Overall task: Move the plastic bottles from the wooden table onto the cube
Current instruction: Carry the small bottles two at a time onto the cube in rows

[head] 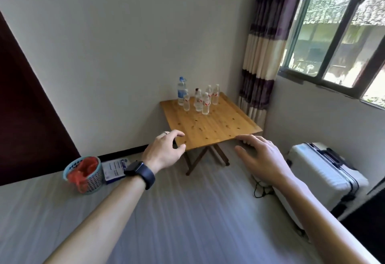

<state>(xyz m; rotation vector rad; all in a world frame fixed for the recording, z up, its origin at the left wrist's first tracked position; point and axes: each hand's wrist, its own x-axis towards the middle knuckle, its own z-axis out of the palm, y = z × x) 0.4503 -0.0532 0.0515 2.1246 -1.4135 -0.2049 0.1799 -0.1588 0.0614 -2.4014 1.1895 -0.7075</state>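
— Where are the bottles [199,101] sitting?

— They are all standing in a cluster at the far end of the wooden counter [210,126], close to the wall. Every one is standing upright, long axis vertical, cap pointing up.

— Is any writing showing?

— The tall bottle [181,92] at the back left is wearing a blue cap and a blue label. The small bottles [205,104] are carrying red-and-white labels, and one of them, the dark-capped bottle [196,91], is peeking out from behind the others. The print is showing too small to read.

— What are the hands doing?

— The left hand [164,151] is hovering by the counter's near left corner, fingers loosely curled and holding nothing. The right hand [264,155] is hovering by the near edge, fingers stretched and relaxed, also holding nothing. Whether either is touching the wood, I cannot tell. A dark watch [141,173] is sitting on the left wrist and a ring [165,132] is showing on a finger.

— And around them?

— A basket [85,174] holding a red bag is standing to the left, with a blue-and-white packet [115,169] just beside it. A white suitcase [325,176] is lying to the right, under the window [343,34], and a striped curtain [262,55] is hanging in the corner.
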